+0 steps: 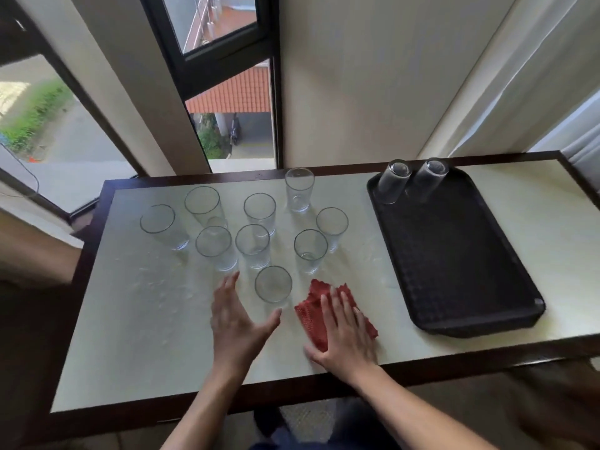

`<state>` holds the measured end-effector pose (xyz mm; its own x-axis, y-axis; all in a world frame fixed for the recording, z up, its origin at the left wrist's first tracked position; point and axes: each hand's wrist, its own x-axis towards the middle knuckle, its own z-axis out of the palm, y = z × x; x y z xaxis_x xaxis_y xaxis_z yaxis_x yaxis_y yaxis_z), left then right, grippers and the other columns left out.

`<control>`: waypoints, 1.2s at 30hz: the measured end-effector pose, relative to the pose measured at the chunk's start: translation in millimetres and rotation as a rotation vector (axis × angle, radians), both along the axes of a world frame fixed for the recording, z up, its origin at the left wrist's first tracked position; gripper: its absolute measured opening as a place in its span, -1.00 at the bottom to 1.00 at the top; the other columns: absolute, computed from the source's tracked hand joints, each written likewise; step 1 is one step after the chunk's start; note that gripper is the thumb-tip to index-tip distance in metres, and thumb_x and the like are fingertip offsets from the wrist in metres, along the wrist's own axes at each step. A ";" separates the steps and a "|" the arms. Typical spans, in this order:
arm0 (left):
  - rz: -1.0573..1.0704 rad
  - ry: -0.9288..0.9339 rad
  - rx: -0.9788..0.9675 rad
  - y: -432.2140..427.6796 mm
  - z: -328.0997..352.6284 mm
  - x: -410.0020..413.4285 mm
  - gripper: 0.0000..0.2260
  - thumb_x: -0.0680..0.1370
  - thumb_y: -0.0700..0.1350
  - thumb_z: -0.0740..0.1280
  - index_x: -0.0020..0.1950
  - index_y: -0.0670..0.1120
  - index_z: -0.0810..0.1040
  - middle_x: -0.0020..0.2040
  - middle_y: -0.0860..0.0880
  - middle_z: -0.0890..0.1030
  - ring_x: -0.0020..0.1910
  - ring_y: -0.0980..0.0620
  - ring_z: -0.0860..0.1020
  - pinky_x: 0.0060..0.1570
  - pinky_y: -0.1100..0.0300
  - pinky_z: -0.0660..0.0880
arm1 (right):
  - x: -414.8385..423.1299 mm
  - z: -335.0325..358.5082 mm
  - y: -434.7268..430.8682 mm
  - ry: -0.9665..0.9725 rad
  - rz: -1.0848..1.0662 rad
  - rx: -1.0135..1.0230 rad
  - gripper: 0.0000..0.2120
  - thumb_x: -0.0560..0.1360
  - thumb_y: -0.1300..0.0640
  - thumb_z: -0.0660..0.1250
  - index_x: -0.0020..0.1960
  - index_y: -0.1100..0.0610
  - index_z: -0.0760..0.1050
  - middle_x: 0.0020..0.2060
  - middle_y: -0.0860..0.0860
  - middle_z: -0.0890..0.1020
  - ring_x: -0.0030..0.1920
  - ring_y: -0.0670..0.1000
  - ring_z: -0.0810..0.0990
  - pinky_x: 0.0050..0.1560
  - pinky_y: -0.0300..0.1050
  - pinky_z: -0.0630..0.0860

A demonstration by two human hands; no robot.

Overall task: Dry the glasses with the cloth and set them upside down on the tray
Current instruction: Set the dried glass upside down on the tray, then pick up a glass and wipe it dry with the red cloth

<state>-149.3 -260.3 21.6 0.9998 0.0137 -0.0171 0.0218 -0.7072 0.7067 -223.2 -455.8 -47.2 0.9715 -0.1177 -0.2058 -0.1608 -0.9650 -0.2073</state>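
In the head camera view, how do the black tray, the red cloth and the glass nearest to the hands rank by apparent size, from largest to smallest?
1. Black tray, clearly the largest.
2. Red cloth, partly hidden under the right hand, so its full size is unsure.
3. Nearest glass, beside the left hand; seen from above, it may look smaller than it is.

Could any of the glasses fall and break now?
Maybe. The left hand is open beside the nearest glass, with more upright glasses packed close behind it, so a clumsy reach could knock one into another. The table looks wet, so glass may slip in the fingers. The two upside-down glasses sit at the tray's far edge, where a bump could tip them off.
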 end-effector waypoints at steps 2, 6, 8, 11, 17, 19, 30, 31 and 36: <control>-0.052 0.107 -0.077 1.1 -5.5 9.1 -0.05 0.28 -0.02 0.66 0.54 -0.12 0.24 0.44 -0.08 0.40 0.42 -0.09 0.41 0.40 -0.10 0.39 | -1.0 -6.3 10.1 0.008 -0.074 -0.013 -0.09 0.44 -0.36 0.12 0.61 0.13 -0.02 0.60 0.14 0.05 0.58 0.19 0.06 0.51 0.14 0.01; -0.100 0.174 -0.196 -9.6 -12.6 16.9 -0.07 0.28 -0.06 0.67 0.52 -0.09 0.25 0.41 0.03 0.44 0.36 0.07 0.44 0.33 0.15 0.38 | 3.6 -2.0 23.7 0.031 -0.143 -0.009 -0.27 0.45 -0.14 0.09 0.56 0.17 0.20 0.54 0.16 0.23 0.50 0.20 0.27 0.40 0.18 0.31; -0.084 0.179 -0.248 -17.1 -14.0 18.5 -0.13 0.29 -0.08 0.66 0.50 -0.07 0.30 0.36 0.07 0.48 0.30 0.12 0.46 0.23 0.29 0.33 | 7.5 3.6 22.1 0.024 -0.149 0.034 -0.30 0.42 -0.06 0.05 0.52 0.17 0.29 0.52 0.12 0.24 0.48 0.20 0.33 0.35 0.19 0.39; -0.046 0.165 -0.290 -23.4 -18.6 19.6 -0.32 0.32 -0.11 0.65 0.37 -0.02 0.43 0.24 0.14 0.57 0.24 0.08 0.54 0.09 0.38 0.31 | 13.8 14.5 13.9 0.041 -0.259 0.300 -0.41 0.53 0.04 0.03 0.55 0.10 0.23 0.55 0.00 0.09 0.58 0.13 0.12 0.53 0.05 0.10; 0.017 0.226 -0.431 -20.2 -9.8 11.6 -0.35 0.27 0.00 0.66 0.29 0.09 0.48 0.11 0.12 0.63 0.09 0.10 0.61 0.15 0.08 0.51 | 19.1 67.3 -20.7 0.065 -0.688 0.908 -0.78 0.55 0.21 0.18 -0.01 0.12 0.61 -0.35 0.01 0.61 -0.28 0.03 0.55 -0.17 -0.11 0.45; 0.055 0.259 -0.532 -20.7 6.3 6.5 -0.29 0.17 0.20 0.59 0.28 0.12 0.49 0.05 0.07 0.65 0.04 0.10 0.64 0.13 0.07 0.54 | 17.6 86.2 -27.2 0.038 -0.756 1.096 -0.77 0.57 0.24 0.17 -0.01 0.20 0.61 -0.30 0.09 0.61 -0.25 0.07 0.54 -0.16 -0.03 0.47; -0.020 0.348 -1.148 -87.0 102.4 -11.9 -0.45 0.47 0.05 0.48 0.36 0.00 0.32 -0.13 -0.03 0.72 -0.10 0.05 0.68 -0.01 0.14 0.58 | 6.2 180.6 18.0 -0.429 0.005 0.735 -0.37 0.58 -0.21 0.03 0.56 -0.28 -0.19 0.60 -0.21 -0.04 0.56 -0.19 0.06 0.49 -0.25 0.12; -0.015 0.343 -1.179 -94.1 110.3 -13.6 -0.50 0.47 0.08 0.38 0.34 -0.04 0.34 -0.16 0.01 0.71 -0.13 0.09 0.68 -0.08 0.20 0.60 | 8.6 181.9 19.2 -0.477 0.024 0.632 -0.38 0.61 -0.27 -0.07 0.59 -0.18 -0.21 0.61 -0.16 -0.11 0.57 -0.22 -0.05 0.50 -0.26 0.07; 0.074 0.292 -1.147 -118.2 122.4 -23.1 -0.43 0.48 0.23 0.40 0.27 -0.15 0.40 0.04 -0.08 0.65 0.05 0.06 0.67 -0.08 0.25 0.60 | 34.5 197.1 5.4 -0.554 -0.169 0.867 -0.43 0.60 -0.25 -0.02 0.58 -0.19 0.00 0.56 -0.18 0.17 0.46 -0.34 0.22 0.41 -0.31 0.31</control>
